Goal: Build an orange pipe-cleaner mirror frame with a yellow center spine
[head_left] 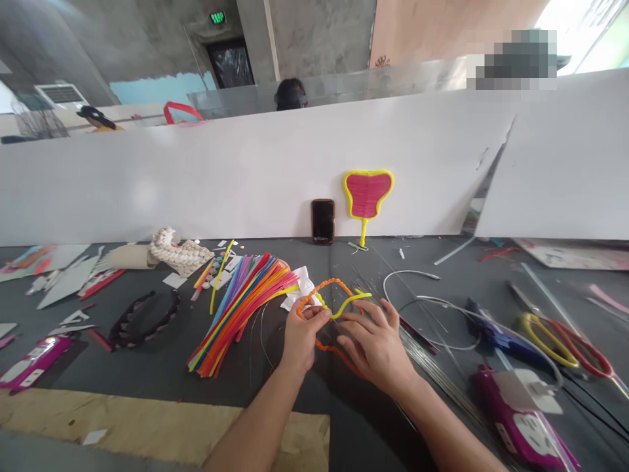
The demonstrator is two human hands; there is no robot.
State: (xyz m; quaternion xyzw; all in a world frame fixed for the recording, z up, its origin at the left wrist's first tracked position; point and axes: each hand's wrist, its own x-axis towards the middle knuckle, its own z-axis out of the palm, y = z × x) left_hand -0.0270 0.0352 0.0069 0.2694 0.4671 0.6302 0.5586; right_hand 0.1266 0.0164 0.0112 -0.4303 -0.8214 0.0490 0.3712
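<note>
My left hand (pixel 301 333) pinches a yellow pipe cleaner (pixel 345 304) together with the side of a twisted orange pipe-cleaner loop (pixel 330 282). The yellow strand winds around part of the loop, and its loose length curves up to the right. My right hand (pixel 381 342) hovers over the loop's right side with fingers bent and apart, close to the yellow strand's free end. My right fingers cover part of the orange loop. To the left lies a fanned bundle of many-coloured pipe cleaners (pixel 240 314), beside a crumpled white tissue (pixel 301 288).
A red fan with yellow edging (pixel 368 195) and a phone (pixel 323 221) lean on the white partition (pixel 236 177). Thin wires (pixel 427 367), a blue glue gun (pixel 506 341), scissors (pixel 550 337) and a purple power strip (pixel 525 419) lie right. A dark braided headband (pixel 145 321) lies left.
</note>
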